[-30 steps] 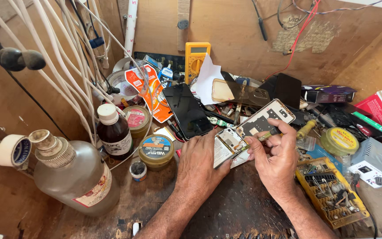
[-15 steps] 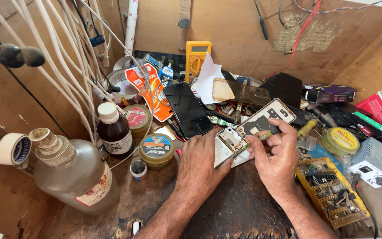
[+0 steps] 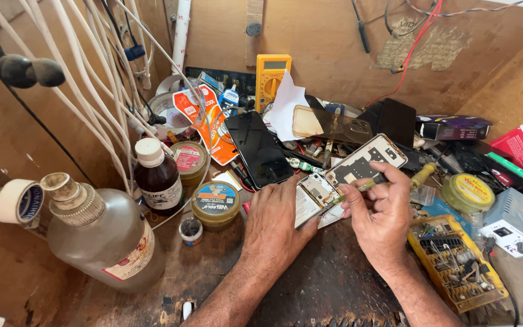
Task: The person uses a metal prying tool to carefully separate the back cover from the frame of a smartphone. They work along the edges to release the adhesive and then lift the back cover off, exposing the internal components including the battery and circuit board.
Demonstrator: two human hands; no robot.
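Observation:
An opened phone (image 3: 319, 192) with its circuit board showing lies on the dark wooden bench. My left hand (image 3: 276, 218) rests flat beside it and presses on its lower left edge. In my right hand (image 3: 382, 212) is a thin screwdriver (image 3: 361, 186) whose tip touches the board's right side. A phone back frame (image 3: 367, 158) with cut-outs leans just behind the screwdriver. A black phone screen (image 3: 258, 148) lies to the upper left.
Left stand a large clear bottle (image 3: 104, 239), a brown bottle (image 3: 157, 175), a round tin (image 3: 215, 203) and a tape roll (image 3: 19, 201). White cables (image 3: 92, 79) hang at the left. A yellow multimeter (image 3: 272, 75) stands behind. At right: a yellow parts tray (image 3: 455, 260), a yellow tin (image 3: 467, 192), a grey adapter (image 3: 516, 221).

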